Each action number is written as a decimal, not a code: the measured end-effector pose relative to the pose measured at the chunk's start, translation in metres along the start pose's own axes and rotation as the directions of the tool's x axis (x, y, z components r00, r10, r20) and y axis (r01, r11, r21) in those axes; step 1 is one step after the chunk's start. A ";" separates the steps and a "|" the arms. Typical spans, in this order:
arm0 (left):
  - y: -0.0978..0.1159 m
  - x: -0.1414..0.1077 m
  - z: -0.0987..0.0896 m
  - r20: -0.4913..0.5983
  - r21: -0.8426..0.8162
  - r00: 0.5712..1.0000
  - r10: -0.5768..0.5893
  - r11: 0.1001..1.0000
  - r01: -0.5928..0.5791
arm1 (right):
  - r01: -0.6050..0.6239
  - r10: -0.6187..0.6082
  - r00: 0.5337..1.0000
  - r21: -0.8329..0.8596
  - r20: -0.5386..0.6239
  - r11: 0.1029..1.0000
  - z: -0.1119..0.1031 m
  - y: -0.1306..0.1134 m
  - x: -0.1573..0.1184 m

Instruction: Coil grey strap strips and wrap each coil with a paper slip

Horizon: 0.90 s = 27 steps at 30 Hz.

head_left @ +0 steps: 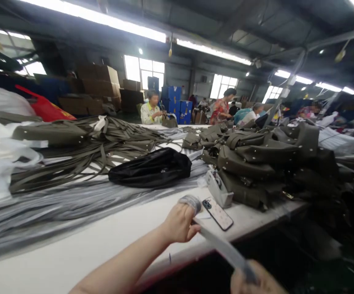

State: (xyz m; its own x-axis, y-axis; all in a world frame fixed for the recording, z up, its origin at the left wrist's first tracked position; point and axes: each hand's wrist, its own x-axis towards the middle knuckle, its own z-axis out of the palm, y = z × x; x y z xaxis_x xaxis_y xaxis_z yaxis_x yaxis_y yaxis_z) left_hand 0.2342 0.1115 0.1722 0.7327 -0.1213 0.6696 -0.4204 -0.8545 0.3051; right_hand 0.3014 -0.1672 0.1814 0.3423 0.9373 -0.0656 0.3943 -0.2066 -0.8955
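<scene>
A roll of grey tape is held in my left hand, over the front of the white table. From that hand a pale strip of tape stretches down to the right. My right hand, partly cut off by the bottom edge and blurred, grips the strip's other end. Just right of the roll lies a phone in a patterned case. Behind the phone stands a small light grey box-like holder, its contents unclear.
Olive-brown bags are heaped at right, and olive straps at left. Between them lies a black fabric piece. Grey sheeting runs across the white table. White plastic lies far left. Several people work beyond.
</scene>
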 end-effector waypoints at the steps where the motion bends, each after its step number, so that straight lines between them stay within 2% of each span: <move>1: 0.000 -0.008 0.004 0.128 0.000 0.991 -0.036 0.999 0.036 | -0.069 0.072 0.995 0.046 -0.070 0.997 -0.014 0.003 -0.002; 2: 0.004 -0.015 0.008 0.251 -0.027 0.961 -0.116 0.992 0.126 | -0.145 0.144 0.972 0.005 -0.185 0.989 -0.028 0.006 -0.002; 3: 0.009 -0.020 0.011 0.359 -0.066 0.906 -0.224 0.962 0.264 | -0.217 0.170 0.928 -0.110 -0.331 0.970 -0.040 0.010 0.001; 4: 0.016 -0.023 0.013 0.460 -0.117 0.824 -0.332 0.897 0.427 | -0.257 0.137 0.898 -0.244 -0.418 0.935 -0.047 0.012 0.005; 5: 0.024 -0.024 0.014 0.553 -0.183 0.723 -0.414 0.786 0.590 | -0.257 0.067 0.875 -0.343 -0.479 0.903 -0.049 0.014 0.011; 6: 0.031 -0.023 0.013 0.644 -0.260 0.618 -0.452 0.630 0.732 | -0.219 0.009 0.889 -0.408 -0.457 0.886 -0.046 0.014 0.017; 7: 0.037 -0.020 0.012 0.730 -0.333 0.525 -0.437 0.443 0.832 | -0.160 -0.033 0.915 -0.435 -0.402 0.886 -0.037 0.014 0.022; 8: 0.041 -0.016 0.009 0.802 -0.391 0.458 -0.383 0.243 0.888 | -0.095 -0.054 0.942 -0.416 -0.331 0.904 -0.025 0.013 0.028; 9: 0.044 -0.012 0.004 0.850 -0.432 0.426 -0.310 0.052 0.900 | -0.046 -0.054 0.964 -0.360 -0.262 0.932 -0.010 0.013 0.033; 10: 0.045 -0.006 -0.001 0.873 -0.460 0.425 -0.239 -0.118 0.880 | -0.034 -0.032 0.974 -0.287 -0.223 0.957 0.005 0.014 0.038; 11: 0.043 0.000 -0.008 0.874 -0.484 0.446 -0.193 -0.255 0.837 | -0.058 0.013 0.978 -0.209 -0.208 0.976 0.020 0.017 0.042; 13: 0.033 0.012 -0.022 0.819 -0.565 0.538 -0.198 -0.440 0.698 | -0.152 0.134 0.972 -0.081 -0.194 0.985 0.044 0.024 0.051; 14: 0.025 0.018 -0.028 0.762 -0.634 0.595 -0.255 -0.481 0.606 | -0.196 0.186 0.968 -0.042 -0.168 0.980 0.053 0.027 0.054; 15: 0.017 0.023 -0.033 0.677 -0.723 0.649 -0.346 -0.476 0.501 | -0.226 0.222 0.968 -0.018 -0.116 0.974 0.060 0.029 0.056; 16: 0.007 0.027 -0.035 0.554 -0.826 0.689 -0.468 -0.411 0.385 | -0.239 0.238 0.970 -0.002 -0.044 0.971 0.066 0.028 0.056; 17: -0.001 0.028 -0.034 0.391 -0.920 0.701 -0.597 -0.276 0.278 | -0.238 0.238 0.971 0.015 0.035 0.971 0.070 0.024 0.054; 18: -0.009 0.027 -0.029 0.208 -0.974 0.689 -0.694 -0.081 0.212 | -0.235 0.229 0.967 0.044 0.110 0.971 0.073 0.018 0.050; 19: -0.016 0.023 -0.022 0.035 -0.968 0.674 -0.738 0.142 0.206 | -0.239 0.220 0.959 0.093 0.178 0.967 0.073 0.010 0.045; 20: -0.020 0.016 -0.013 -0.088 -0.902 0.683 -0.725 0.349 0.254 | -0.243 0.205 0.954 0.163 0.221 0.956 0.070 0.002 0.039; 21: -0.021 0.008 -0.004 -0.132 -0.791 0.733 -0.668 0.517 0.329 | -0.241 0.187 0.957 0.245 0.223 0.939 0.064 -0.005 0.033; 22: -0.020 -0.002 0.006 -0.083 -0.661 0.809 -0.583 0.639 0.393 | -0.230 0.179 0.967 0.319 0.183 0.919 0.054 -0.011 0.028; 23: -0.016 -0.011 0.013 0.037 -0.540 0.874 -0.484 0.726 0.425 | -0.215 0.186 0.976 0.376 0.113 0.901 0.042 -0.014 0.024; 24: -0.012 -0.019 0.018 0.180 -0.445 0.903 -0.389 0.787 0.428 | -0.199 0.208 0.978 0.393 0.021 0.898 0.027 -0.014 0.022; 25: -0.006 -0.026 0.021 0.312 -0.377 0.897 -0.314 0.825 0.420 | -0.208 0.248 0.966 0.358 -0.068 0.910 0.013 -0.011 0.021; 27: 0.002 -0.033 0.019 0.497 -0.314 0.832 -0.248 0.842 0.438 | -0.287 0.320 0.926 0.178 -0.200 0.941 -0.012 0.001 0.025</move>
State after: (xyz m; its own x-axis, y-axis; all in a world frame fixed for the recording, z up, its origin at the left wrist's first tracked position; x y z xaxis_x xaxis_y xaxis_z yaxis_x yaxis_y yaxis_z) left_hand 0.2192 0.1047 0.1381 0.9794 -0.1404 0.1450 -0.2010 -0.6139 0.7633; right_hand 0.3210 -0.1472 0.1843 0.6136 0.7457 -0.2596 0.1207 -0.4135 -0.9025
